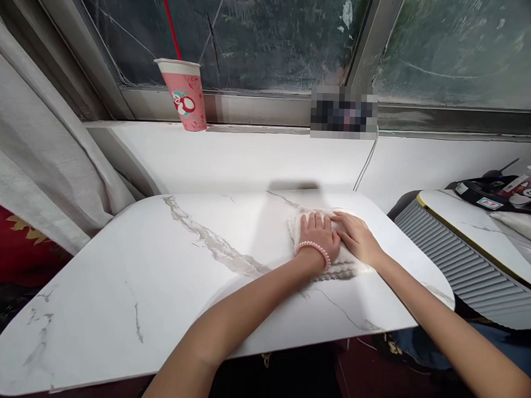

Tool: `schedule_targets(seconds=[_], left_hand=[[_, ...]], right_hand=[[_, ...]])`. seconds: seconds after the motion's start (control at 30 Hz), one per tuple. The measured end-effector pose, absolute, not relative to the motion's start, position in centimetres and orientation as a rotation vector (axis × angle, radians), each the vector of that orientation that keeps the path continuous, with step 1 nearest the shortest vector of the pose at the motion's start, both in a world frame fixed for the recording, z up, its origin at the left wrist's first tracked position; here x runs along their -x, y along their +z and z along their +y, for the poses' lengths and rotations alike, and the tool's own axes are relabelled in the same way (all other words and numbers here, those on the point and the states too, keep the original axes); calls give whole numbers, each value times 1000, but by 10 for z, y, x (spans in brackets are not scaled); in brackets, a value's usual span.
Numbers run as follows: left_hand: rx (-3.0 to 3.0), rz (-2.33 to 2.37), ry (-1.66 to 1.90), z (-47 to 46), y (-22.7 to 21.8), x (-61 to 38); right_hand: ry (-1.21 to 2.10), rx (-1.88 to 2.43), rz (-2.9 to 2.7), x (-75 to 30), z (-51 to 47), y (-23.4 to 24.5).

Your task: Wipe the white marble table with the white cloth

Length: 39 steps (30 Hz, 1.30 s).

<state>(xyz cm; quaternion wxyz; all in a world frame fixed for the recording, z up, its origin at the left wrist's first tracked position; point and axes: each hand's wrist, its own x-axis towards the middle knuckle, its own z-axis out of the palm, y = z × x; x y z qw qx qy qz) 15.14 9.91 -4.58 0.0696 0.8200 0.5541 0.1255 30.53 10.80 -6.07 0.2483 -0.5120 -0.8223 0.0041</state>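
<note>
The work at the marble-patterned tabletop [115,257] looks under way rather than finished; the white cloth [349,261] lies on the tabletop, right of its middle, under 2 hands; the left hand [320,233], with 1 pink beaded bracelet [314,245], lies palm down, fingers nearly together; the right hand [355,236] lies flat just beside it, seemingly pressing; whether the 2 touch, I cannot tell; the cloth is in place, but no mark on the tabletop parts finished areas from unfinished, so how much is left cannot be judged; the paper cup [186,94] stands beyond the tabletop's far edge.
</note>
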Motion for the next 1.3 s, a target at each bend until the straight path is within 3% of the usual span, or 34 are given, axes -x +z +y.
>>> schedule_targets(seconds=[0.3,0.53,0.77,1.3], left_hand=[[-2599,1495,408,28,-46,-111],[-2636,1560,429,6,-50,-60],[-2561,1684,376,37,-47,-43],[-2472,1825,519,202,-48,6]], right_hand=[[-225,1463,-2235,-266,17,-65],[-197,1416,-2271,-210,-1,-60],[-146,1448,-2267,-186,40,-60],[-60,1521,-2184,-123,205,-59]])
